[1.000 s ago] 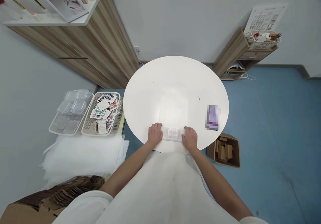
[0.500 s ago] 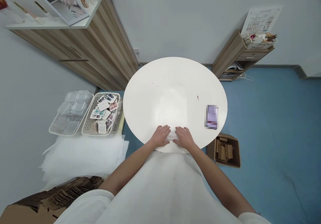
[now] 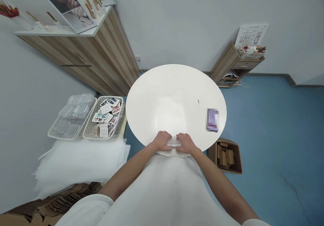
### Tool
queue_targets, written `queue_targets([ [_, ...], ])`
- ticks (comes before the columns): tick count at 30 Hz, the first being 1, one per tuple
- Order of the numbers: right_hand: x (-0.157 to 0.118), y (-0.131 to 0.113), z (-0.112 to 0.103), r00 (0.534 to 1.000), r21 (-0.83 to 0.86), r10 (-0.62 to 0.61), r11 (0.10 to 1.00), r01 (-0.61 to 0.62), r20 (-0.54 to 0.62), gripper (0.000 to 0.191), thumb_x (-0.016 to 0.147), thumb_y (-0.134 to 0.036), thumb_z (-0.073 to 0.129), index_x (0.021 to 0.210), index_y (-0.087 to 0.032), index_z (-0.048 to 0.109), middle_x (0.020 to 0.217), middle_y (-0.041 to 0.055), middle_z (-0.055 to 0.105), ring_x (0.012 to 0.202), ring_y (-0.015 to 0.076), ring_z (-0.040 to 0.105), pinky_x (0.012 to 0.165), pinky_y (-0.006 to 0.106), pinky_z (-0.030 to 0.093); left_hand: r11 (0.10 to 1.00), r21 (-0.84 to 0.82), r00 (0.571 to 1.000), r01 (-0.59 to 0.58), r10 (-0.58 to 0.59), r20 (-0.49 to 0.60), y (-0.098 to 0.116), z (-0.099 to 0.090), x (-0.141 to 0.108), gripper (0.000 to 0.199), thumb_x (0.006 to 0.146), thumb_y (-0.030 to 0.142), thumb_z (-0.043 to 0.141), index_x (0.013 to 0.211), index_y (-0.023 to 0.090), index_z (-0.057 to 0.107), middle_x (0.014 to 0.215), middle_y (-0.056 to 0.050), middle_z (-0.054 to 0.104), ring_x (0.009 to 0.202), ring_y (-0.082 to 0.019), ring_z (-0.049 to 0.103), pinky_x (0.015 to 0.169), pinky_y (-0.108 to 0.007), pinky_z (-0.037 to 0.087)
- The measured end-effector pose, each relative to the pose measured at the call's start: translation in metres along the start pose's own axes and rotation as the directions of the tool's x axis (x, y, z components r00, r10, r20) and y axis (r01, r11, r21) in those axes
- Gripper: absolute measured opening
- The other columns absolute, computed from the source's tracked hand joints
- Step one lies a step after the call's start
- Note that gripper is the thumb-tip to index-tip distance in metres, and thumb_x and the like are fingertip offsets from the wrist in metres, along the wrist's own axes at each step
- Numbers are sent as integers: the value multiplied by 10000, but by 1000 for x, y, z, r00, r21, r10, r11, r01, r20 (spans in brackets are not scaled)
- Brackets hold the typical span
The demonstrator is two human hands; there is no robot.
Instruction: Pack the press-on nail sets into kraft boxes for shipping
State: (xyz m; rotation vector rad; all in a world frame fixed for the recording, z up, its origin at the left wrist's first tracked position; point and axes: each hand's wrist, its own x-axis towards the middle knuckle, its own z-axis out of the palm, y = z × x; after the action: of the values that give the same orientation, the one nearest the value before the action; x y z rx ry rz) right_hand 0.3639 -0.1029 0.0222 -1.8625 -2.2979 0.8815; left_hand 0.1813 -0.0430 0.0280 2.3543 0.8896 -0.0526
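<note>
A small clear plastic case [image 3: 174,142] lies at the near edge of the round white table [image 3: 172,84]. My left hand [image 3: 162,141] grips its left end, fingers curled and thumb at the near side. On the right end, my right hand [image 3: 185,143] is closed in the same way. The middle of the case shows between the two hands; what is inside it is too small to make out. A blurred purple item [image 3: 212,120] rests near the table's right edge, away from both hands.
Left of the table stand a basket of small cards [image 3: 87,128], a basket of clear plastic cases [image 3: 52,131] and white sheets [image 3: 83,160]. An open cardboard box [image 3: 239,158] is on the floor at the right. Cabinets stand behind on both sides.
My fingers were spread flatter over the case; now they are curled round its ends. The case looks slightly tilted up compared with before. The head view has shifted a little.
</note>
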Motion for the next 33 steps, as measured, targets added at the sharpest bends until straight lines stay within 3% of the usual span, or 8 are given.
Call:
queue_targets([
  [5, 19, 11, -21, 1000, 50, 6, 999, -6, 8, 253, 659, -350, 588, 869, -210, 577, 1186, 81, 503, 1083, 241, 452, 879, 380, 328, 994, -66, 995, 83, -86, -47, -3, -6, 5, 276, 759, 352, 417, 940, 247, 598, 1057, -53, 553, 1059, -246, 450, 864, -382, 342],
  [13, 49, 19, -37, 985, 232, 104, 963, -134, 140, 285, 760, -425, 491, 949, -234, 589, 926, 40, 617, 804, 172, 569, 645, 261, 415, 889, -380, 964, 256, -264, 32, -28, -19, 14, 260, 758, 335, 426, 935, 228, 584, 901, -15, 620, 801, -181, 563, 658, -267, 414],
  [19, 59, 41, -38, 944, 419, 290, 846, -330, 157, 253, 694, -356, 568, 917, -235, 569, 948, 23, 605, 776, 147, 564, 591, 232, 415, 780, -456, 896, 430, -432, 106, -52, -16, 18, 176, 726, 324, 481, 750, 179, 577, 746, -19, 607, 682, -166, 558, 565, -247, 394],
  [23, 53, 61, -36, 876, 486, 446, 734, -474, 182, 157, 701, -283, 523, 839, -209, 543, 737, -3, 577, 624, 124, 535, 509, 220, 386, 656, -549, 825, 518, -554, 116, -60, -11, 19, 210, 728, 362, 504, 796, 175, 571, 766, -27, 605, 669, -157, 564, 554, -238, 402],
  [26, 43, 67, -31, 855, 479, 488, 717, -507, 175, 196, 710, -255, 495, 898, -207, 513, 697, -12, 555, 608, 128, 532, 526, 234, 399, 629, -541, 772, 557, -634, 57, -62, -8, 16, 231, 733, 358, 515, 870, 176, 553, 750, -24, 593, 673, -153, 564, 579, -241, 416],
  [28, 37, 64, -27, 841, 430, 536, 743, -513, 77, 288, 721, -244, 476, 1006, -204, 480, 799, 20, 575, 691, 157, 554, 592, 270, 427, 648, -512, 751, 564, -660, -7, -60, -7, 15, 251, 744, 339, 509, 935, 176, 528, 767, -26, 588, 689, -152, 563, 607, -250, 427],
  [30, 34, 57, -25, 831, 313, 540, 818, -483, -129, 393, 733, -233, 462, 1123, -195, 424, 991, 81, 559, 875, 213, 544, 714, 334, 428, 704, -464, 738, 538, -659, -144, -56, -7, 14, 301, 765, 331, 486, 1021, 174, 485, 878, -50, 584, 763, -161, 564, 668, -272, 437],
  [33, 34, 40, -23, 896, 87, 308, 951, -296, -320, 476, 733, -258, 497, 1190, -183, 385, 1242, 133, 424, 1146, 275, 385, 900, 407, 330, 871, -279, 799, 404, -485, -355, -44, -8, 15, 380, 776, 367, 474, 1104, 180, 436, 1102, -93, 515, 995, -205, 501, 832, -335, 394],
])
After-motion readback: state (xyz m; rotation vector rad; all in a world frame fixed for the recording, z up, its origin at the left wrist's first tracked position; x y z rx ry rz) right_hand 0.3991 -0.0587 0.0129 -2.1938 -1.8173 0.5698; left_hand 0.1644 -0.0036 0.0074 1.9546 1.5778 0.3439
